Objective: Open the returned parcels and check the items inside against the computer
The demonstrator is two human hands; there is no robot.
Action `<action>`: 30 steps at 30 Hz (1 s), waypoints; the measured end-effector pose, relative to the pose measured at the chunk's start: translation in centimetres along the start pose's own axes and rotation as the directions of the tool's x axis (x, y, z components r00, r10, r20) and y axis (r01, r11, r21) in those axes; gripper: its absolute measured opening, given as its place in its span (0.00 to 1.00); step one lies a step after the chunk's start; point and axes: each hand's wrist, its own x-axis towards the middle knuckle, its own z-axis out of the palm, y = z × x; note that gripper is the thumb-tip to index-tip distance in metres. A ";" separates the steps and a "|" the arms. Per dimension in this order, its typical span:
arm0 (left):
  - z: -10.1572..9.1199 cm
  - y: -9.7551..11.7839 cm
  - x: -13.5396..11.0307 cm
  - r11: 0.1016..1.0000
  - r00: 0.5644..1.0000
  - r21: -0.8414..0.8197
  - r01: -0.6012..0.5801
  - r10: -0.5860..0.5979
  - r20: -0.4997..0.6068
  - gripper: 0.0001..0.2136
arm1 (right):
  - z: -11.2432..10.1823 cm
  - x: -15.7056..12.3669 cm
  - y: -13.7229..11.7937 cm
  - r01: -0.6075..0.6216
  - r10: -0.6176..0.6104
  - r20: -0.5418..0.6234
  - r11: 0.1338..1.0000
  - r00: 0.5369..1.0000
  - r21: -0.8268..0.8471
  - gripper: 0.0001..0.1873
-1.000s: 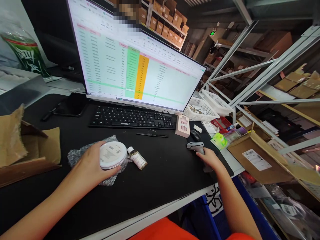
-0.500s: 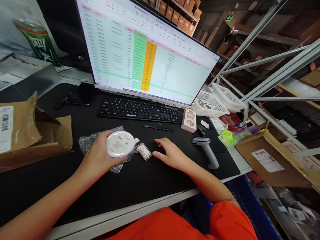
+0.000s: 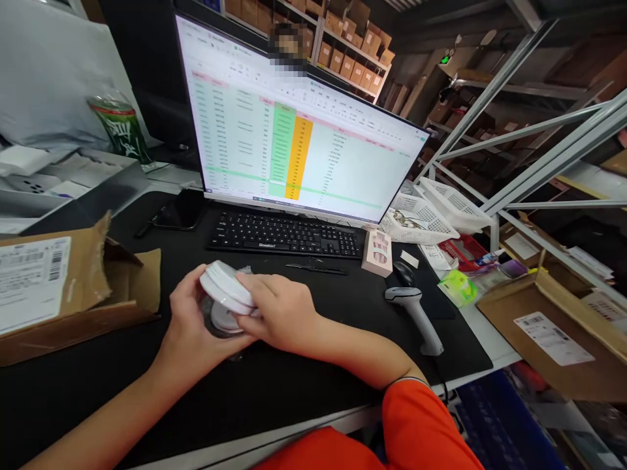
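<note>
And there, left of frame centre, the white round tub (image 3: 226, 284) sat tilted, gripped between left hand (image 3: 193, 326) and right hand (image 3: 287, 314), over the counter (image 3: 304, 388); one loosened finger at that rim could have let it slip.

Shows a tabletop (image 3: 353, 422) mostly covered by a black mat (image 3: 304, 391). Bears on that mat an opened cardboard box (image 3: 85, 267) by the left edge, a dark phone (image 3: 180, 210) toward the far left corner, a keyboard (image 3: 284, 236) near the far edge, a slim dark tool (image 3: 316, 268) just nearer, and, rightward, a pink box (image 3: 377, 252), mouse (image 3: 404, 274) and grey scanner (image 3: 421, 316).
</note>
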 end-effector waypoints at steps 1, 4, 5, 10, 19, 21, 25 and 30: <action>0.0 0.0 -0.2 0.999 1.000 -0.037 0.000 -0.001 -0.020 0.56 | 0.4 -0.1 -0.2 0.020 -0.020 -0.005 0.998 1.000 -0.053 0.30; -0.2 -0.1 -0.5 0.987 1.000 -0.162 -0.011 0.010 -0.007 0.52 | 1.0 -0.6 -0.3 0.075 -0.073 0.036 0.995 0.997 -0.063 0.29; -0.2 -0.2 -0.5 0.981 1.000 -0.195 -0.014 0.016 0.011 0.50 | 1.0 -0.7 -0.3 0.075 -0.074 0.029 0.997 0.997 -0.035 0.31; 0.5 -1.2 -0.8 0.972 0.979 -0.125 -0.202 0.198 -0.043 0.40 | 1.1 -1.2 0.0 -0.034 0.043 -0.026 0.956 0.999 0.292 0.61; -0.6 1.1 -0.7 0.846 0.989 -0.531 -0.055 0.118 0.085 0.58 | 2.8 -0.7 2.4 0.174 -0.069 -0.247 0.883 0.967 0.435 0.75; -1.0 1.8 -0.8 0.861 0.987 -0.503 -0.079 0.140 0.085 0.50 | 2.7 -0.8 2.5 0.203 -0.125 -0.277 0.940 0.953 0.273 0.71; -1.2 3.1 -1.6 0.910 0.988 -0.400 -0.107 0.143 0.062 0.36 | 3.4 -1.2 2.5 0.277 -0.254 -0.341 0.961 0.905 0.019 0.60; -1.0 3.4 -2.2 0.911 0.988 -0.394 -0.124 0.149 0.034 0.35 | 5.2 -1.6 3.2 0.400 -0.404 -0.444 0.910 0.800 -0.108 0.50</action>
